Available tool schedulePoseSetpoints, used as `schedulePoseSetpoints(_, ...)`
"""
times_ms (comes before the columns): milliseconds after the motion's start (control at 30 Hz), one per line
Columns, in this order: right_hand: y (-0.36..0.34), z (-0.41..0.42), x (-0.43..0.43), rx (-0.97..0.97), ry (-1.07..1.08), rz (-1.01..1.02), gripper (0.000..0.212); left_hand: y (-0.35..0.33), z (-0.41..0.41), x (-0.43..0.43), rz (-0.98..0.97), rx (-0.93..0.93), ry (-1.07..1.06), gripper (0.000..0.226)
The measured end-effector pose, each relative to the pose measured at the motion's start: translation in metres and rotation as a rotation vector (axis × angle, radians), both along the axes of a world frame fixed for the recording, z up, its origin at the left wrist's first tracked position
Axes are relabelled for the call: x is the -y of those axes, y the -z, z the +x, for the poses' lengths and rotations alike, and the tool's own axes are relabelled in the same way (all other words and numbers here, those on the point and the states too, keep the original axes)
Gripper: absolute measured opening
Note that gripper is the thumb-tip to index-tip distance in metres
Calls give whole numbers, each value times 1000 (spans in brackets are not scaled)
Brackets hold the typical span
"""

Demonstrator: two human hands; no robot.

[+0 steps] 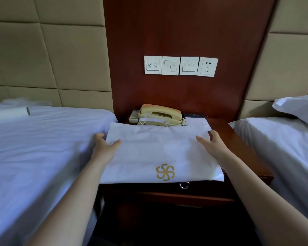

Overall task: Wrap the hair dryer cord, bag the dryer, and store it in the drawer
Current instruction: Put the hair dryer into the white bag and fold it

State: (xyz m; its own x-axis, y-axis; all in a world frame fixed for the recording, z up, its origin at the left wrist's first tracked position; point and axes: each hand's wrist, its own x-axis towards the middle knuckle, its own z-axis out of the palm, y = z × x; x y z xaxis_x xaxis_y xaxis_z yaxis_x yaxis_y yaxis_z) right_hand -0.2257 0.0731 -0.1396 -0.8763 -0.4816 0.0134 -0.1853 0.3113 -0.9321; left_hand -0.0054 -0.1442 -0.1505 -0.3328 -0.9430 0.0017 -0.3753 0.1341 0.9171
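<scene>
You are holding the bag (158, 153) by its sides, your left hand (103, 144) and right hand (212, 142) each pinching an edge, thumb on top. It is lying flat on the nightstand (238, 144), above the drawer (203, 188).

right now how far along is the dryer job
Done: unclear; the bag lies fairly flat on the nightstand, its contents hidden. In hand: the left hand and right hand hold the bag's sides. Left: the drawer below looks shut, so storing remains.
</scene>
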Motion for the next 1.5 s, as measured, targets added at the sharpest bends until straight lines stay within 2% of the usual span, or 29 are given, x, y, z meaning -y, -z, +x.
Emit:
schedulePoseSetpoints(100, 4, -8, 12, -133, 53, -31, 60, -1, -11, 11, -126, -81, -48, 29)
schedulePoseSetpoints(200, 6, -18, 20, -379, 170, -87, 49, -1, -20, 19, -303, -118, -167, 21)
schedulePoseSetpoints(267, 6, -22, 27, -455, 193, -85, 46, 5, -24, 28, -372, -83, -155, 18)
schedulePoseSetpoints(367, 20, -28, 36, -481, 179, 38, 40, 22, -31, 43, -347, 68, -122, 5)
schedulePoseSetpoints(533, 51, -32, 44, -536, 116, 251, 38, 37, -33, 42, -321, 274, -87, 14)
schedulePoseSetpoints(700, 52, -35, 39, -654, 143, 531, 39, 28, -39, 25, -453, 464, -135, 26)
schedulePoseSetpoints(800, 43, -27, 39, -680, 170, 554, 37, 11, -46, 2, -618, 572, -49, 46)
schedulePoseSetpoints(867, 32, -13, 45, -710, 151, 479, 37, 6, -54, -16, -685, 573, 122, 52)
schedulePoseSetpoints(967, 19, 21, 63, -744, -83, 408, 48, 13, -62, -34, -605, 616, 365, 55)
schedulePoseSetpoints(1100, 25, 52, 85, -586, -382, 469, 48, 18, -62, -24, -479, 613, 407, 59)
schedulePoseSetpoints(1167, 25, 52, 87, -485, -419, 470, 52, 21, -57, -13, -373, 616, 367, 68)
schedulePoseSetpoints(1300, 29, 52, 88, -432, -418, 448, 54, 32, -42, 8, -97, 591, 135, 96)
schedulePoseSetpoints(1367, 31, 54, 88, -416, -411, 418, 54, 34, -37, 12, -62, 591, 81, 108)
schedulePoseSetpoints(1433, 32, 54, 87, -403, -405, 387, 54, 38, -35, 19, -47, 553, 83, 110)
schedulePoseSetpoints(1500, 32, 55, 86, -402, -402, 368, 53, 39, -32, 26, 51, 398, 112, 106)
